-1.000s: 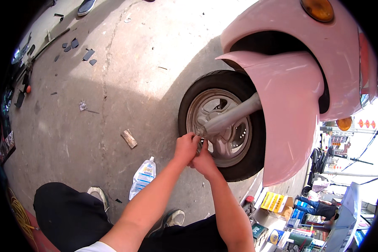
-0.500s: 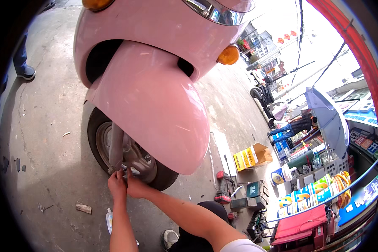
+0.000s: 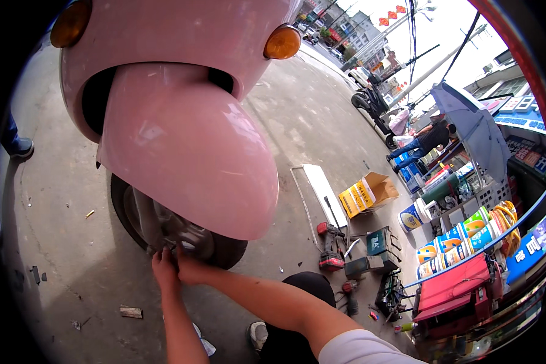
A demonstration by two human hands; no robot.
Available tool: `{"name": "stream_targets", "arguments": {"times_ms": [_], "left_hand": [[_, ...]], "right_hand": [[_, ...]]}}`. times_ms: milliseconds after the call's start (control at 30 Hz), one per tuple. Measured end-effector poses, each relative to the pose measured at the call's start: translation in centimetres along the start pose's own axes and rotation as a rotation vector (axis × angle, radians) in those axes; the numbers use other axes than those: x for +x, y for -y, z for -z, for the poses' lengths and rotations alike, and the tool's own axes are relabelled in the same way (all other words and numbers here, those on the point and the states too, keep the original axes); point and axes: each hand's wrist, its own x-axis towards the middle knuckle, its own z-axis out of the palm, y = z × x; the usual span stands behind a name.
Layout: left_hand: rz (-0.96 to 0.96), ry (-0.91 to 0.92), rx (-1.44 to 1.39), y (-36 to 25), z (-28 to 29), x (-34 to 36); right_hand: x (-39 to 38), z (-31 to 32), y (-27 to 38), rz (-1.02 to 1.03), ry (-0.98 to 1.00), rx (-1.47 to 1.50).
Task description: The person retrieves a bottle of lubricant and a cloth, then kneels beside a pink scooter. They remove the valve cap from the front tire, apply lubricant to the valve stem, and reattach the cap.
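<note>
My left hand (image 3: 165, 267) and my right hand (image 3: 188, 267) are side by side at the hub of a scooter's front wheel (image 3: 225, 251), low on the fork's end. Their fingers are bent and close together around the lower end of the grey fork leg (image 3: 145, 213); the small part in them is too hidden to make out. Over the wheel curves a glossy pink front fender (image 3: 188, 151), below the pink body (image 3: 151, 33) with round amber lamps (image 3: 282, 42). A white-and-blue pouch (image 3: 205, 344) lies on the ground behind my left forearm, partly hidden.
On the right lie a cordless power tool (image 3: 332, 261), a yellow carton (image 3: 360, 197), a green toolbox (image 3: 383, 247), several paint buckets and a red cart (image 3: 454, 291). Farther off are a person (image 3: 424, 146) by an umbrella and parked scooters. Someone's leg (image 3: 13, 141) shows at the left edge.
My view has swung up and right, showing more of the street and tools; the scooter now appears farther left and higher. My hands stay at the hub, slightly lower in the picture.
</note>
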Motion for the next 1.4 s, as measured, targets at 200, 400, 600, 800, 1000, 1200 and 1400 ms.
{"name": "stream_targets", "arguments": {"times_ms": [200,400,600,800,1000,1200,1400], "left_hand": [[-0.043,0.004,0.268,0.3,0.0,-0.5],[-0.119,0.036,0.183,1.3,-0.1,0.3],[-0.15,0.015,0.34,1.0,0.3,-0.2],[0.056,0.026,-0.101,0.2,0.1,-0.7],[0.041,0.015,0.122,0.1,0.2,-0.7],[-0.022,-0.037,0.186,1.0,0.0,0.0],[0.037,0.086,-0.007,-0.7,-0.7,-1.1]], "right_hand": [[0.7,-1.1,-2.3,0.044,-0.064,0.01],[1.0,-0.5,-2.5,-0.031,-0.016,-0.048],[-0.6,1.8,0.7,-0.191,0.118,-0.005],[0.7,0.0,-1.9,-0.109,0.083,0.07],[0.4,0.7,-1.2,-0.188,0.101,-0.03],[0.3,0.7,-1.0,-0.138,0.091,0.019],[0.9,0.2,-2.4,-0.115,0.08,0.016]]}}
